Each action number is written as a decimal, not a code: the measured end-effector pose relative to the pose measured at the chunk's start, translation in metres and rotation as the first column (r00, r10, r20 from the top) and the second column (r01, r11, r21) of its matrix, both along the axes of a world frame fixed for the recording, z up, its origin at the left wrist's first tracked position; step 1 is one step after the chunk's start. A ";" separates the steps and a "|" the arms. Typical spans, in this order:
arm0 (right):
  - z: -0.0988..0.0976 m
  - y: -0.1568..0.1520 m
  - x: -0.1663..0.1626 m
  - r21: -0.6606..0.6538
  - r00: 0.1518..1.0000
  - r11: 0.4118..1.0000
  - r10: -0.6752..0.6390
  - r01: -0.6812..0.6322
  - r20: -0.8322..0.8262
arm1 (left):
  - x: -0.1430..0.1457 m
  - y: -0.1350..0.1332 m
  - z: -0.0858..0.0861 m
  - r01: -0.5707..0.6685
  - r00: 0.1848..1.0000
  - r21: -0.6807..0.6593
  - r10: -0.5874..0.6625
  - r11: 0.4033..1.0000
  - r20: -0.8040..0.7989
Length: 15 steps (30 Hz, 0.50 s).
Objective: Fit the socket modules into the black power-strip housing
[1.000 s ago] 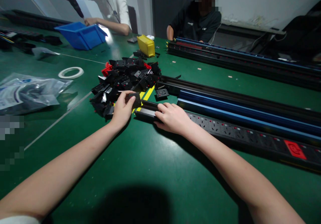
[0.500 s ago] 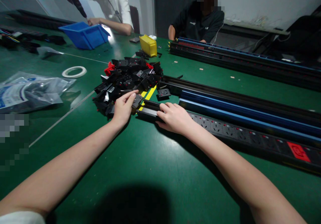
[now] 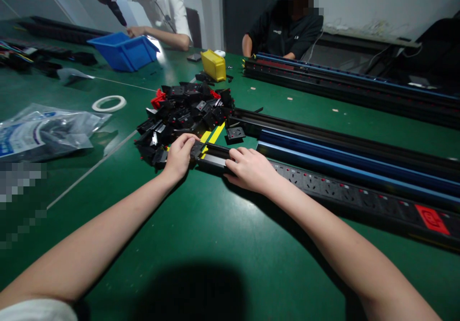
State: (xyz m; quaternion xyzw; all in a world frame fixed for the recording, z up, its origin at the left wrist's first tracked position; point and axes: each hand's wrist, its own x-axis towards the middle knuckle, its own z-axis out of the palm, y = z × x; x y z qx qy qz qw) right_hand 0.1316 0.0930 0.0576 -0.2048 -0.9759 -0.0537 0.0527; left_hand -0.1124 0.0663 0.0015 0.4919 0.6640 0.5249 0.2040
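Observation:
A long black power strip housing (image 3: 214, 164) lies across the green table, with a row of black sockets (image 3: 311, 182) and one red socket (image 3: 431, 219) fitted along it. My left hand (image 3: 180, 154) pinches a black socket module (image 3: 197, 150) at the housing's left end. My right hand (image 3: 251, 168) is wrapped over the housing just right of its bare channel. Yellow strips (image 3: 216, 133) stick out by that end. One loose socket module (image 3: 235, 134) rests behind it, and a heap of black modules (image 3: 187, 105) with red pieces is beside my left hand.
Blue rails (image 3: 323, 160) and a black rail (image 3: 287, 128) lie behind the housing. A blue bin (image 3: 125, 55), a yellow box (image 3: 213, 65), a tape roll (image 3: 109, 103) and a plastic bag (image 3: 50, 131) are on the table. Two people sit opposite, one holding a power screwdriver (image 3: 109, 0).
My left hand has brought the socket module slightly down onto the end of the housing. My right hand keeps its grip. The view has shifted slightly.

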 end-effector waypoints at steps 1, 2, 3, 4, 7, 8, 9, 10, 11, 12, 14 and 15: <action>0.000 0.000 0.000 -0.002 1.000 1.000 0.000 0.000 0.003 | 0.000 0.000 0.000 0.004 1.000 -0.002 -0.004 1.000 -0.003; 0.000 0.000 0.000 -0.004 1.000 1.000 0.000 0.000 0.007 | 0.000 0.000 0.000 0.006 1.000 -0.003 -0.006 1.000 -0.009; 0.000 0.000 -0.001 -0.004 1.000 1.000 0.001 -0.001 0.011 | 0.001 0.001 -0.001 0.004 1.000 -0.003 -0.004 1.000 -0.018; 0.000 0.000 -0.001 -0.003 1.000 1.000 0.003 -0.003 0.014 | 0.001 0.001 -0.001 0.001 1.000 -0.005 -0.001 1.000 -0.028; 0.000 0.000 -0.001 0.005 1.000 1.000 -0.003 0.003 -0.003 | 0.002 -0.001 -0.002 -0.007 0.997 -0.016 0.005 1.000 -0.071; 0.000 0.000 -0.001 0.005 1.000 1.000 -0.013 0.013 -0.017 | 0.002 -0.001 -0.002 -0.004 0.996 -0.022 0.002 1.000 -0.089; 0.000 0.000 0.000 0.000 0.999 1.000 -0.025 0.025 -0.032 | 0.002 -0.002 -0.003 0.002 0.995 -0.030 -0.005 1.000 -0.104; -0.001 0.000 0.000 -0.009 0.998 0.999 -0.039 0.038 -0.049 | 0.002 -0.003 -0.003 0.013 0.993 -0.038 -0.018 0.999 -0.115; -0.001 0.000 0.000 -0.022 0.996 0.998 -0.052 0.050 -0.068 | 0.002 -0.004 -0.004 0.031 0.992 -0.047 -0.037 0.998 -0.122; -0.001 0.001 0.001 -0.036 0.994 0.998 -0.062 0.059 -0.085 | 0.002 -0.004 -0.005 0.055 0.990 -0.056 -0.061 0.997 -0.125; -0.002 0.001 0.001 -0.061 0.990 0.996 -0.077 0.071 -0.116 | 0.002 -0.004 -0.006 0.109 0.984 -0.071 -0.117 0.992 -0.132; -0.002 0.002 0.001 -0.070 0.989 0.995 -0.082 0.073 -0.126 | 0.001 -0.004 -0.007 0.132 0.981 -0.076 -0.142 0.988 -0.134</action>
